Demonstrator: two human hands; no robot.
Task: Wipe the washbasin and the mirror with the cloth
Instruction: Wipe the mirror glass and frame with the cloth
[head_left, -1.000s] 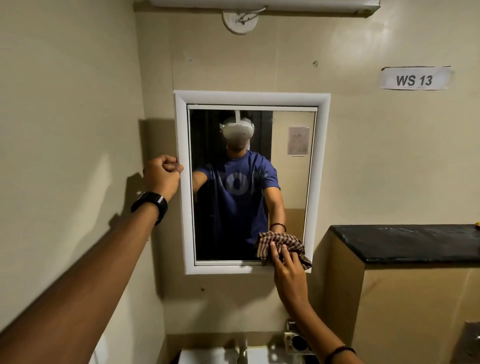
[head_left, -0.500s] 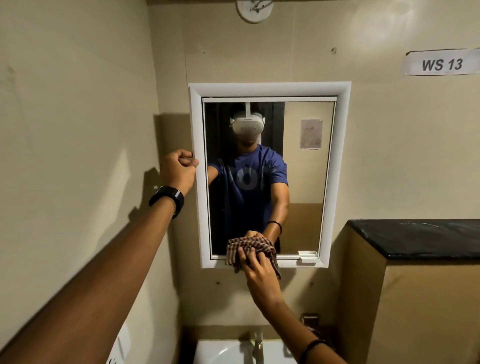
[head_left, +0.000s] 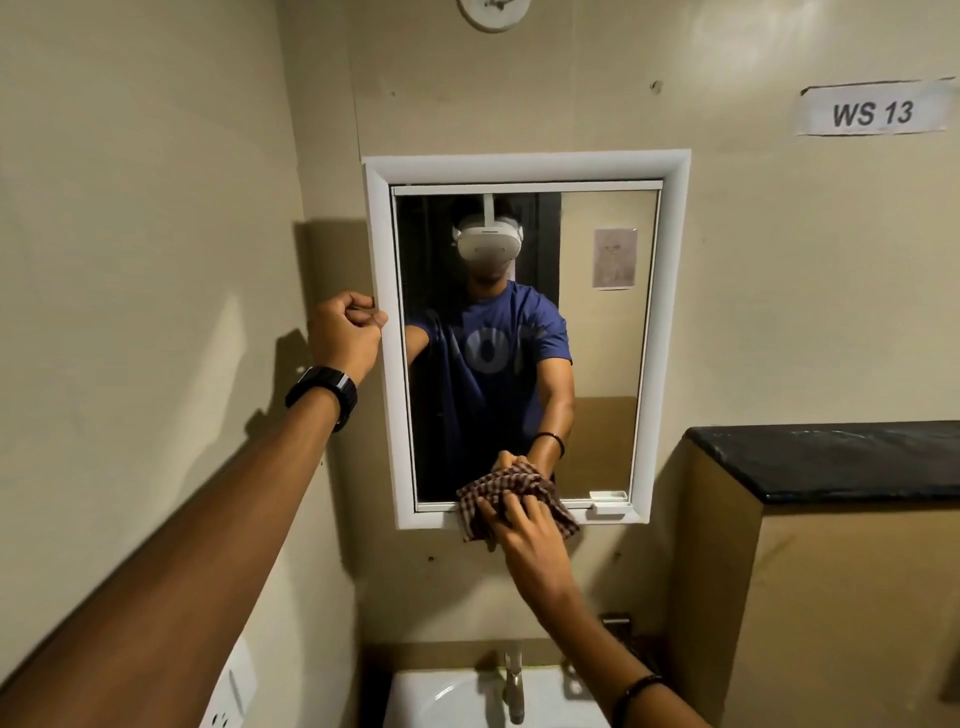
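Note:
A mirror (head_left: 602, 353) in a white frame hangs on the beige wall. My left hand (head_left: 345, 332) is curled into a fist gripping the frame's left edge, a black watch on its wrist. My right hand (head_left: 524, 530) presses a brown checked cloth (head_left: 511, 491) against the mirror's bottom edge, a little right of the middle. The cloth overlaps the glass and the lower frame. Below, the white washbasin (head_left: 441, 696) shows at the bottom edge with a metal tap (head_left: 513, 686) standing on it.
A black stone counter (head_left: 831, 457) on a beige block juts out at the right, close to the mirror's lower right corner. A small white latch (head_left: 610, 503) sits on the lower frame. A white wall socket (head_left: 234, 691) is at lower left; the left wall is close.
My right hand slid the cloth left along the mirror's bottom edge, then back a little to the right. The view tilted down, showing more of the basin. My left hand kept its grip.

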